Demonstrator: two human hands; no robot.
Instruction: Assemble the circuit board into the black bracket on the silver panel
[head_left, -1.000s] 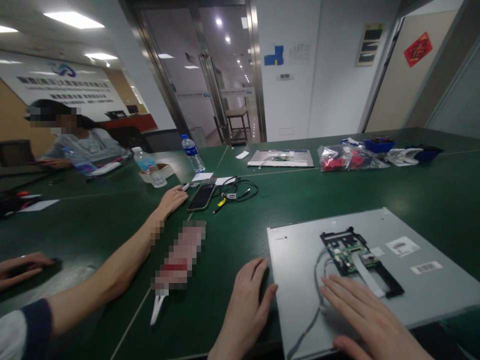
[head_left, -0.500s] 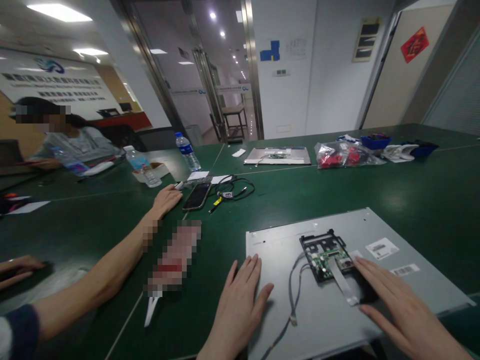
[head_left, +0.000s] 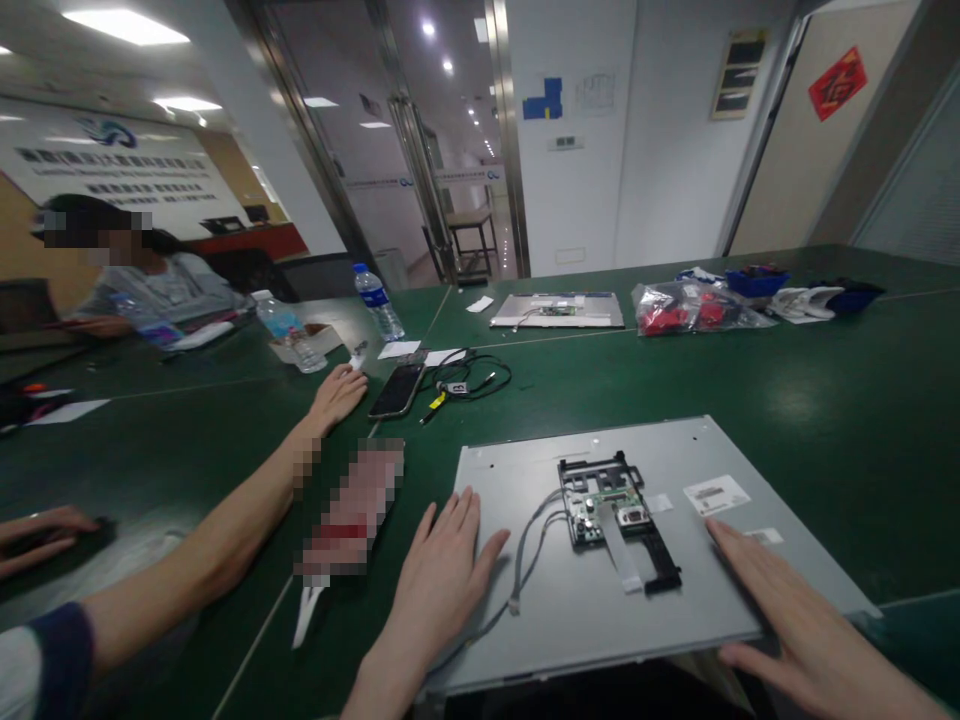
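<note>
The panel (head_left: 600, 628) is a broad, flat rectangle of smooth grey metal with a dull sheen, lying on the green counter (head_left: 780, 400) between the two hands. On its face sits a black frame (head_left: 664, 568) with squared cut-outs, carrying a small green board (head_left: 587, 513) set with tiny parts; a flat, pale ribbon (head_left: 619, 552) runs from the board toward the near edge, and thin grey wires (head_left: 530, 560) curve off to the left in a loose bundle. A white label (head_left: 716, 495), printed in black, is stuck to the right of the frame. The left hand (head_left: 442, 555) lies along the panel's left edge, palm down, its grip open and relaxed, fingers extended and slightly parted, thumb spread over the metal. The right hand (head_left: 780, 600) is at the lower right, fingers extended together, thumb apart below them, its grip open too; whether its fingertips press on the panel I cannot tell. Beyond, a co-worker's hand (head_left: 339, 395) rests near a glossy black phone (head_left: 397, 390) and a coil of thin black cable (head_left: 495, 390).
</note>
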